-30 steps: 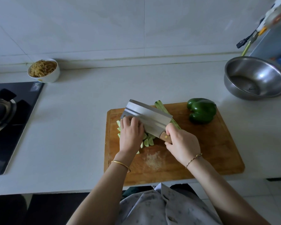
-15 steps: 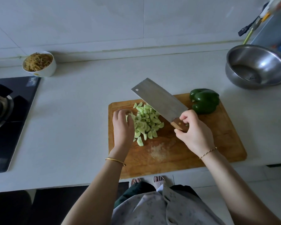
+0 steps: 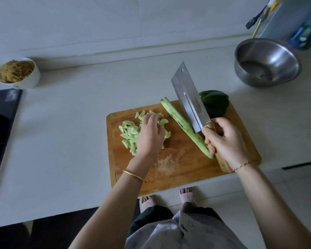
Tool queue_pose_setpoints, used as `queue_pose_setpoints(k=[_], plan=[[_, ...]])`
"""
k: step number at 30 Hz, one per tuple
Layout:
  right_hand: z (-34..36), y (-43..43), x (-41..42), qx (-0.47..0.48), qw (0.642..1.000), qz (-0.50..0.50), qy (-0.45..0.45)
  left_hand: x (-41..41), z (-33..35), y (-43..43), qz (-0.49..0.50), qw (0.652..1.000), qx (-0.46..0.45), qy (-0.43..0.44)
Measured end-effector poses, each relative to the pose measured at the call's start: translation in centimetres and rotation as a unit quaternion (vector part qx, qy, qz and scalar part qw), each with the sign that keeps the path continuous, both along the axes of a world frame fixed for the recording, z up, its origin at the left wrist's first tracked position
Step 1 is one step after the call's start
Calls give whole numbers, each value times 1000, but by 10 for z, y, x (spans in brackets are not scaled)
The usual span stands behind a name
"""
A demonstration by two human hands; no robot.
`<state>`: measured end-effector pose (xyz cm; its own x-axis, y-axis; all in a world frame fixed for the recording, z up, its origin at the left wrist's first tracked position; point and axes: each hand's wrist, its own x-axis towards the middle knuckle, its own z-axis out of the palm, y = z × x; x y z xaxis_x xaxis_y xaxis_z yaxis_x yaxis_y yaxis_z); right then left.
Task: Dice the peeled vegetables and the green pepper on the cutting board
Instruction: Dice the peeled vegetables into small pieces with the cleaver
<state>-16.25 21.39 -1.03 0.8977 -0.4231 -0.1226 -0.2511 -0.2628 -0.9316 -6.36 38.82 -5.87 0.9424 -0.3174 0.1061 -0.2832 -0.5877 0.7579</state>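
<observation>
- Diced pieces [image 3: 129, 133]: a pale green pile is heaped on the left half of the cutting board [image 3: 187, 169], centre of the frame.
- Peeled vegetable [image 3: 180, 121]: one long piece is laid diagonally across the board, just right of the pile, still whole.
- Green pepper [image 3: 215, 103]: parked uncut at the board's upper right corner and partly hidden by the blade.
- Left hand [image 3: 151, 133]: fingers are loose and spread, and rested on top of the diced pile. Nothing is gripped.
- Right hand [image 3: 226, 141]: fingers are wrapped tight round the wooden handle of the cleaver [image 3: 188, 97].
- Cleaver blade: pointed toward the upper middle of the frame, over the long piece. Whether contact is made can't be told.
- Counter [image 3: 70, 141]: pale, and the board is set at its front edge.
- Steel bowl [image 3: 241, 72]: seen at the upper right, well apart from the board.
- White bowl [image 3: 32, 79]: filled with brownish shreds, sat at the upper left.
- Stove [image 3: 2, 123]: black, cut off by the left edge.
</observation>
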Motion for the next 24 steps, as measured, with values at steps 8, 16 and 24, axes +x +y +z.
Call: queue_pose_setpoints(k=[8, 16, 24], plan=[[-2, -62, -4, -38, 998, 48, 18, -13, -1, -80, 33, 985, 51, 163], [-10, -105, 2, -80, 981, 176, 23, -27, -10, -128, 197, 949, 133, 207], [-13, -111, 9, -77, 961, 264, 18, -60, -15, -101, 221, 957, 95, 163]])
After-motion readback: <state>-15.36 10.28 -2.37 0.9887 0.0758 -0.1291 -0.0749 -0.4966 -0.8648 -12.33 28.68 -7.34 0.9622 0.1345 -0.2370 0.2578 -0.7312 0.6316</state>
